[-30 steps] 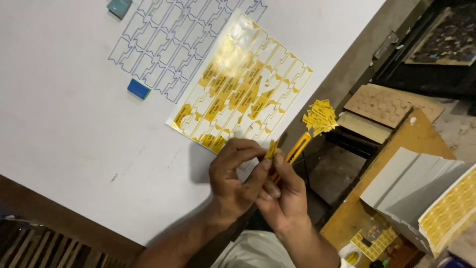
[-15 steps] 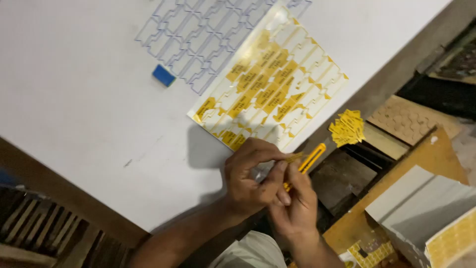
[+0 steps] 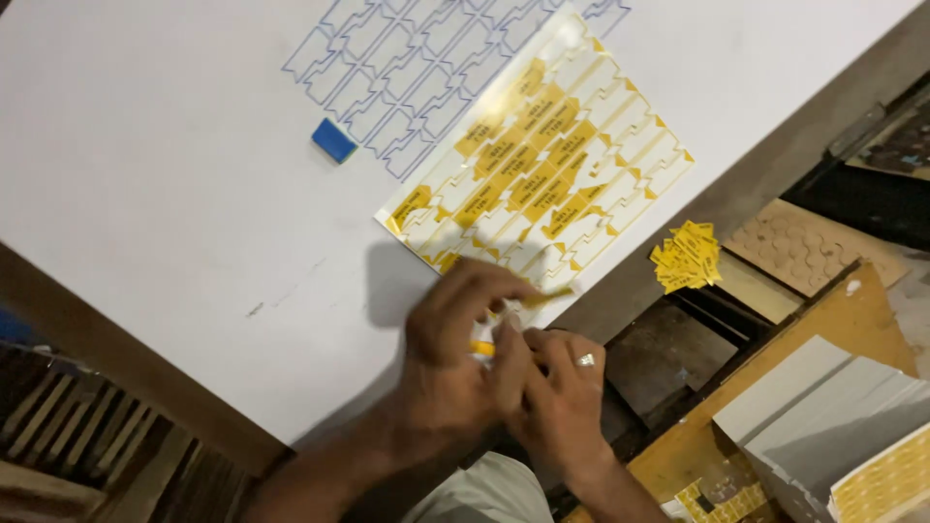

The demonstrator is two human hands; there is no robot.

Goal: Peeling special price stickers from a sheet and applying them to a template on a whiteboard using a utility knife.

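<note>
Left hand (image 3: 450, 353) and ringed right hand (image 3: 560, 387) are meeting knuckles-up at the white table's (image 3: 145, 194) edge, fingers curled, pinching a thin yellow strip (image 3: 481, 347) below the yellow die-cut label sheet (image 3: 538, 174).

White worktable (image 3: 145, 194), its surface running diagonally across the view, near edge at lower left, far edge at right; on it, a die-cut sheet of yellow labels (image 3: 542, 179), many labels removed and pale backing showing, its lower corner at the table's edge; above and touching this sheet, a white sheet with blue outlined label shapes (image 3: 417, 68), partly overlapped by it; just beside that sheet's left edge, a small blue block (image 3: 334, 140), lying flat on bare tabletop.
</note>
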